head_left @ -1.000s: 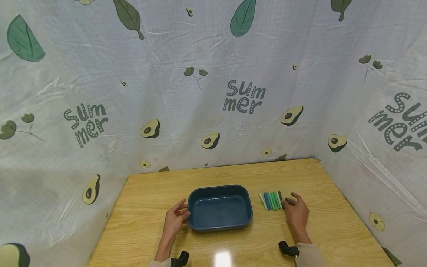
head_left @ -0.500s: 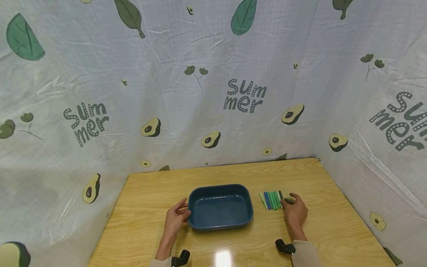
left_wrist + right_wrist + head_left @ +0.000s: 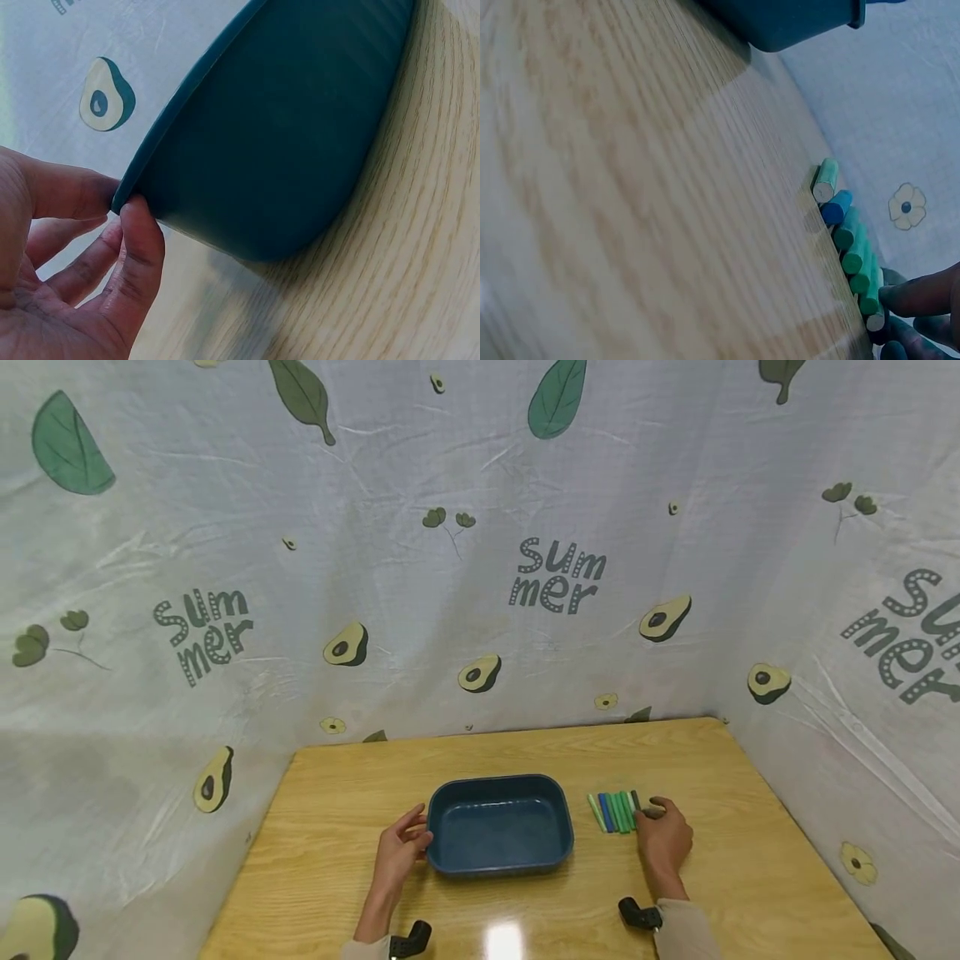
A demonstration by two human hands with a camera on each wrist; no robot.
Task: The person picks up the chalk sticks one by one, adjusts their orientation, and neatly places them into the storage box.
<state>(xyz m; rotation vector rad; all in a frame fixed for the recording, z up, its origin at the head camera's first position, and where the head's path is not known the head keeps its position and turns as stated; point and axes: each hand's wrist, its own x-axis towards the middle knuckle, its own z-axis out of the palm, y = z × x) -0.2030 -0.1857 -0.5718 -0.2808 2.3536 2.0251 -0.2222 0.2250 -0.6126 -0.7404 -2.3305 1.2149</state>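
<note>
A dark blue rectangular plastic tray [image 3: 501, 869] stands on the wooden table. My left hand [image 3: 399, 852] pinches its left rim; the left wrist view has the thumb and a finger on either side of the tray edge [image 3: 180, 101]. To the right of the tray lies a row of several short chalk-like sticks [image 3: 613, 812], mostly green, one blue. My right hand [image 3: 663, 839] is at the row's right end, fingertips pinching a dark stick [image 3: 635, 797]. In the right wrist view, fingertips [image 3: 911, 296] partly cover that dark end of the row.
The wooden table [image 3: 345, 802] meets a pale printed sheet [image 3: 405, 610] behind it and at both sides. The blue stick [image 3: 836, 208] lies second from the row's left end, beside a pale green stick [image 3: 826, 180]. Table surface separates the row from the tray.
My right hand has shifted slightly left against the row of sticks. The left hand keeps its hold on the tray rim. The head view has shifted a little.
</note>
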